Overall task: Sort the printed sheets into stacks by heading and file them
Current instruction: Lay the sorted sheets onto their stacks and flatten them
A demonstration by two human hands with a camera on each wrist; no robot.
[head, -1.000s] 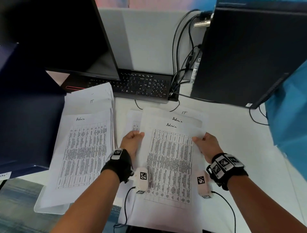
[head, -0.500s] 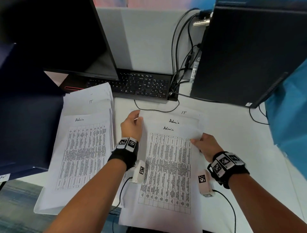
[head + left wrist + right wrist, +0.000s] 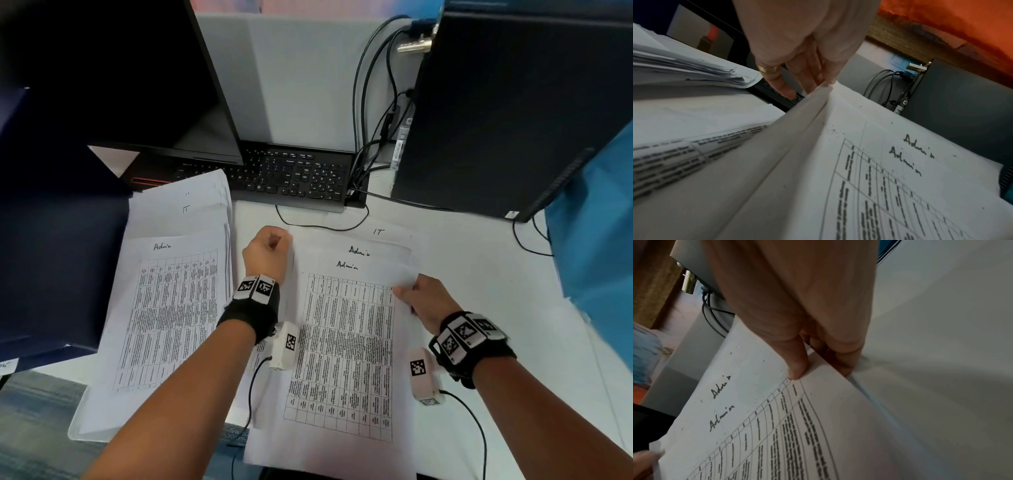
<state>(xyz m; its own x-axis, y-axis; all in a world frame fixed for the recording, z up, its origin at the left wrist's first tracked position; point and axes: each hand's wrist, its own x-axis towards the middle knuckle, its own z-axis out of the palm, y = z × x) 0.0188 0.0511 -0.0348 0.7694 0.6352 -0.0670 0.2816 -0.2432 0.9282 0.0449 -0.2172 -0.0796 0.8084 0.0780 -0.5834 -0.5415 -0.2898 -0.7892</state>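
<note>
A loose pile of printed table sheets (image 3: 342,346) lies in front of me. Its top two sheets are headed "Admin" and one headed "IT" (image 3: 378,232) peeks out behind. My left hand (image 3: 269,251) pinches the pile's top left corner, where the fingertips (image 3: 825,83) close on lifted sheet edges. On the right edge of the top Admin sheet (image 3: 777,418) my right hand (image 3: 419,298) pinches, thumb (image 3: 797,368) above and fingers beneath. A second stack (image 3: 168,315) sits to the left, an Admin sheet on top and an IT sheet (image 3: 185,209) behind it.
Behind the papers a black keyboard (image 3: 298,178) lies under a dark monitor (image 3: 102,68). A black computer tower (image 3: 507,113) with cables (image 3: 370,120) stands at the back right. Dark blue folders (image 3: 51,257) fill the left, blue fabric (image 3: 596,240) the right. White desk (image 3: 496,281) shows between.
My left hand left the pile's left edge and moved up to its top left corner. The top Admin sheet slid slightly toward me. My right hand kept its pinch.
</note>
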